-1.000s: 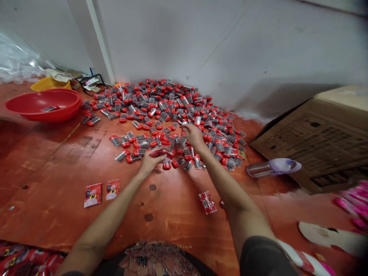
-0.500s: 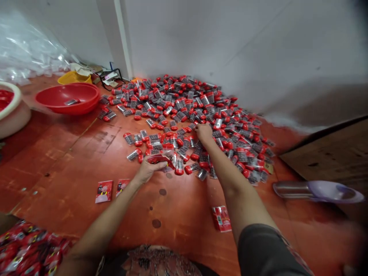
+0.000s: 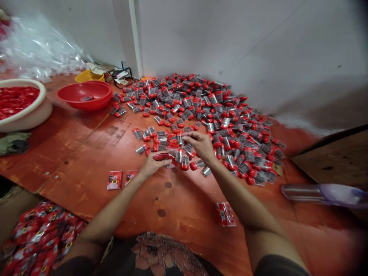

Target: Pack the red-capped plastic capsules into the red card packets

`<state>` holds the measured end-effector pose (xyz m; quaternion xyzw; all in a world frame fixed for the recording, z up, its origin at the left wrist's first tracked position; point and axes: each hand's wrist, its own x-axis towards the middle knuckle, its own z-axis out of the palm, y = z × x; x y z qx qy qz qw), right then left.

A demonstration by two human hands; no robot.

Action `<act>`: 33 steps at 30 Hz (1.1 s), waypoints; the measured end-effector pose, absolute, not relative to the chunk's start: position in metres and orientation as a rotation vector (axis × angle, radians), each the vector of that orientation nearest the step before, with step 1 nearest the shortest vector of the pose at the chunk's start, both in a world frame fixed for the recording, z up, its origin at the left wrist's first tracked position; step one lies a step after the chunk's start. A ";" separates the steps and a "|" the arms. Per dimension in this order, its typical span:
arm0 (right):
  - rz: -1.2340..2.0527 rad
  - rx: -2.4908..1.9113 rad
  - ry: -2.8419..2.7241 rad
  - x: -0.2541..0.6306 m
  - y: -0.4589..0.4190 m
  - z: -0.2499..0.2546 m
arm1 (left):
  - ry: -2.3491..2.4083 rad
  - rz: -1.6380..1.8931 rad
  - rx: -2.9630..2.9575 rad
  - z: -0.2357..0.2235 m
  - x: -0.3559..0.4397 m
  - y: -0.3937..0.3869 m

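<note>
My left hand [image 3: 152, 165] is closed round a red pouch [image 3: 162, 156], thumb along its near side. Above and right of it, my right hand [image 3: 201, 145] pinches a small clear pack [image 3: 180, 138] with dark contents; part of it blends into the packs behind. A wide heap of similar red-ended packs [image 3: 186, 101] spreads beyond both hands, with loose ones close by the pouch. Two flat red packets lie left of my left forearm, one of them the nearer packet [image 3: 115, 180]. Another red packet [image 3: 225, 214] rests beside my right forearm.
At the left stand a cream tub [image 3: 43, 100] of red items and a red bowl [image 3: 99, 103]. Filled red packets [image 3: 43, 237] are piled at lower left. A cardboard box [image 3: 333, 157] and a purple-and-clear scoop [image 3: 324, 193] are at right. A wall [image 3: 244, 38] closes the back.
My right hand has drawn back from the heap toward the left hand, a small pack now between its fingers. My left hand keeps the pouch. The view has shifted slightly left.
</note>
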<state>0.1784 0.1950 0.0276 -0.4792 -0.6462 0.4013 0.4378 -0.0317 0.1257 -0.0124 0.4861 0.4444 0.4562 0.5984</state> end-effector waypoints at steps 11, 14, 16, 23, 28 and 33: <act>0.978 -1.060 -1.780 0.146 0.125 0.037 | 0.974 1.063 1.209 -0.010 -0.051 0.095; 0.958 -1.055 -1.780 0.132 0.113 0.025 | 1.009 1.071 1.190 -0.012 -0.062 0.089; 1.080 -1.077 -1.652 0.119 0.111 0.013 | 1.000 1.071 1.169 -0.011 -0.074 0.087; 1.271 -1.230 -1.410 0.052 0.138 -0.039 | 1.160 1.362 0.731 -0.020 -0.139 0.068; 1.172 -1.297 -1.588 -0.017 0.162 -0.063 | 1.271 1.551 0.428 -0.029 -0.170 0.037; 1.020 -1.384 -1.810 -0.062 0.176 -0.069 | 1.228 1.670 0.331 -0.037 -0.169 0.014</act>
